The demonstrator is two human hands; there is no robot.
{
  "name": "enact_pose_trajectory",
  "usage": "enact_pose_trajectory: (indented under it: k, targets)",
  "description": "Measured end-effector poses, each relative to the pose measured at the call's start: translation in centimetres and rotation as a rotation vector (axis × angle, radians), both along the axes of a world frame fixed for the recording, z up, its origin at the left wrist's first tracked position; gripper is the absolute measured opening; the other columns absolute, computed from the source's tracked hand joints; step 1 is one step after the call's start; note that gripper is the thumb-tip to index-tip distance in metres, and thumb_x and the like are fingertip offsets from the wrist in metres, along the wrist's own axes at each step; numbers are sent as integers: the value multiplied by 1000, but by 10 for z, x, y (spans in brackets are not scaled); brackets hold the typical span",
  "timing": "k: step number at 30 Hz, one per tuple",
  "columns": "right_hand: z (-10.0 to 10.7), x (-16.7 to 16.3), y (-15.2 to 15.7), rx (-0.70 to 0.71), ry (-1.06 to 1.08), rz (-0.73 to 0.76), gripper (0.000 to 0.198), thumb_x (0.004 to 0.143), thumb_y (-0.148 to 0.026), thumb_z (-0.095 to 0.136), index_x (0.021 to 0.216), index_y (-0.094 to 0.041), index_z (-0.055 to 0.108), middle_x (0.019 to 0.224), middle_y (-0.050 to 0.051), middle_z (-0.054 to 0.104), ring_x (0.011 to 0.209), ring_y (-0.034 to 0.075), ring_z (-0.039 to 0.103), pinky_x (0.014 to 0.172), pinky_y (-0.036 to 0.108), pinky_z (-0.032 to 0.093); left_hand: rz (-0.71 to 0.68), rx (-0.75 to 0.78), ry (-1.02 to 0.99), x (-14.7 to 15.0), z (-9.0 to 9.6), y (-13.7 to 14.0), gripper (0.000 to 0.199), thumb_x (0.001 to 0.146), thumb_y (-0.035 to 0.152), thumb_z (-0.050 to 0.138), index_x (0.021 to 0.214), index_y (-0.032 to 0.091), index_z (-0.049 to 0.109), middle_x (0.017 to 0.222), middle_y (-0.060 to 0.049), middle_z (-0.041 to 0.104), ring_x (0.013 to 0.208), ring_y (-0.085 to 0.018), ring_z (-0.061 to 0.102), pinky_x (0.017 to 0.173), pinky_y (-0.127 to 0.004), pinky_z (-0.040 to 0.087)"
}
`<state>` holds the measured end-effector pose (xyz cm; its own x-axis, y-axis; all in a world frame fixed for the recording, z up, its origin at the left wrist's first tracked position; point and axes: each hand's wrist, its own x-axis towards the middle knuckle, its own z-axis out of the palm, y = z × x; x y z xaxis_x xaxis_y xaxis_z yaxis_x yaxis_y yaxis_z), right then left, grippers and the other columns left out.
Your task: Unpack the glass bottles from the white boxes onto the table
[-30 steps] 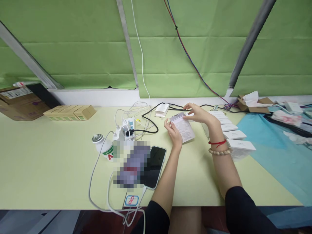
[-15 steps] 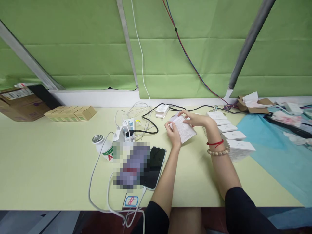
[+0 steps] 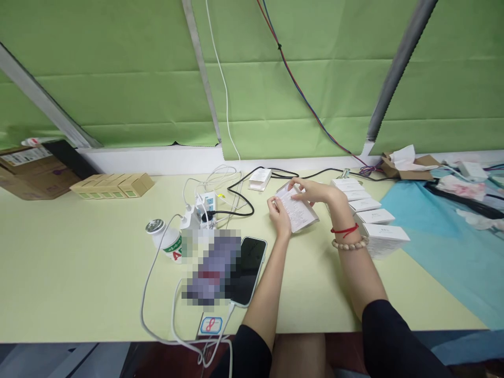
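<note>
A flat white carton (image 3: pixel 299 212) with small print on its face is held tilted above the table, in front of me. My left hand (image 3: pixel 279 216) grips its left edge, thumb on the printed side. The fingers of my right hand (image 3: pixel 309 190) are bent at its top edge and appear to pinch a flap there; the fingertips are partly hidden. To the right stands a row of several white cartons (image 3: pixel 381 232), close to my right forearm. Another small white carton (image 3: pixel 260 178) lies beyond my left hand.
A phone (image 3: pixel 248 270) lies left of my left forearm, its white cable hanging over the front edge. A power strip (image 3: pixel 207 207), tangled cables and a white bottle (image 3: pixel 165 240) stand further left. Tan boxes (image 3: pixel 114 186) are at the back left, and blue sheeting (image 3: pixel 441 236) covers the right side.
The view has shifted slightly. Both hands keep hold of the carton, whose lower right edge now looks a little more opened out; my right fingers have moved slightly at the top edge.
</note>
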<state>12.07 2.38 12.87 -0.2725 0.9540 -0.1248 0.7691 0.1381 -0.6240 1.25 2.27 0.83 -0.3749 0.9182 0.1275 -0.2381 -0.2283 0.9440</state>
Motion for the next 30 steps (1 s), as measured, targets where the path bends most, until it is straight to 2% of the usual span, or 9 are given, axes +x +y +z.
enact_pose_trajectory:
  k: [2,5,8,12,18,20,23,27,30]
  targets:
    - [3,-2,-4,47,26,-20,28,78,-30,61,104,-26,53,93,6,58,69,16,58,47,26,52,-87,-38,-132,1,3,2,32,87,51,42,90,20,48,74,0,56,65,-12,54,59,-21,43]
    - [16,-9,-17,116,202,19,41,82,-40,55,120,-30,46,110,8,57,67,14,60,48,27,54,-401,-132,-324,-2,7,4,40,87,54,38,98,19,54,84,-7,63,61,-13,54,52,-24,42]
    - [32,-15,-34,214,337,109,46,84,-44,51,128,-31,41,112,7,58,69,14,62,49,27,55,-652,-60,-321,-9,11,0,45,85,56,37,101,21,61,93,-12,67,57,-13,49,47,-25,36]
    - [48,-11,-51,391,308,78,47,84,-42,53,127,-29,44,107,6,61,72,15,61,54,27,54,-601,21,-217,-17,14,-7,44,83,55,40,91,20,66,88,-15,68,55,-13,43,47,-26,34]
    - [57,14,-64,574,339,-128,65,80,-44,58,138,-28,32,109,7,61,74,17,62,63,32,54,-702,-85,-306,-14,9,-2,47,76,64,41,83,21,60,88,-14,64,58,-14,43,51,-28,32]
    - [61,24,-71,616,347,-167,64,81,-44,57,138,-28,32,109,7,61,77,18,63,65,32,54,-647,-149,-314,-12,7,3,49,74,66,44,83,20,58,80,-11,60,57,-14,46,51,-27,33]
    - [67,38,-85,716,394,-247,66,83,-43,56,139,-28,26,107,7,62,79,18,64,63,31,54,-355,-220,-283,-8,7,8,45,76,62,47,85,19,53,72,-4,54,60,-14,51,54,-25,38]
    - [71,59,-106,916,551,-380,68,84,-40,56,140,-29,19,98,6,64,73,18,64,56,32,53,10,-124,-174,-7,15,4,28,84,46,45,98,22,46,81,-2,56,69,-13,56,62,-24,43]
    - [71,76,-120,1087,628,-499,59,84,-35,57,135,-30,27,99,4,65,69,16,64,54,32,53,249,-9,-46,-11,22,-5,34,83,31,42,116,23,39,83,-2,57,65,-13,54,61,-25,42]
